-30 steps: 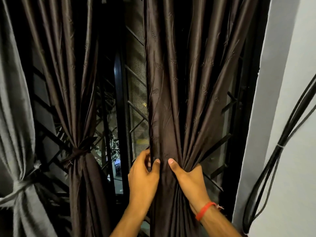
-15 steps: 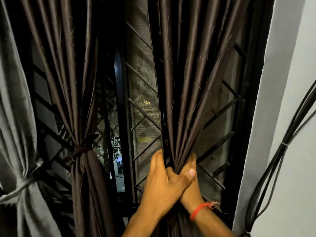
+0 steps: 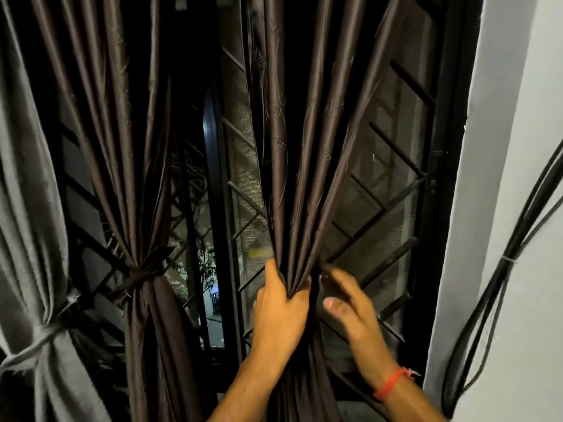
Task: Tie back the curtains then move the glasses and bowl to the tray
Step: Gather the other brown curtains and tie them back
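We have the right-hand brown curtain [image 3: 307, 166] gathered into a narrow bunch in front of the window, its folds fanning out above and drawn tight at the level of our hands. Our left hand [image 3: 281, 312] grips that bunch, thumb and fingers curled round the cloth so that the pleats pinch together just above the knuckles. Our right hand [image 3: 350, 303] sits just beside the bunch on its right; the fingers are blurred and reach toward the back of the cloth, the thumb stretched out in front, and we cannot tell whether they hold anything. A red thread bracelet [image 3: 391, 383] circles the right wrist.

To the left hangs a second brown curtain [image 3: 122, 147], cinched at its waist by a dark tie [image 3: 137, 274]. Further left, at the edge of the view, a grey curtain [image 3: 27, 208] is likewise bound by a grey tie [image 3: 39, 339].

Behind the curtains stands the black window grille [image 3: 393, 184] with its diagonal bars and a mesh screen; between the two brown curtains we see a strip of dim outdoor scene with foliage. On the right rises a white wall [image 3: 518, 147], down which a bundle of black cables [image 3: 499, 269] runs.
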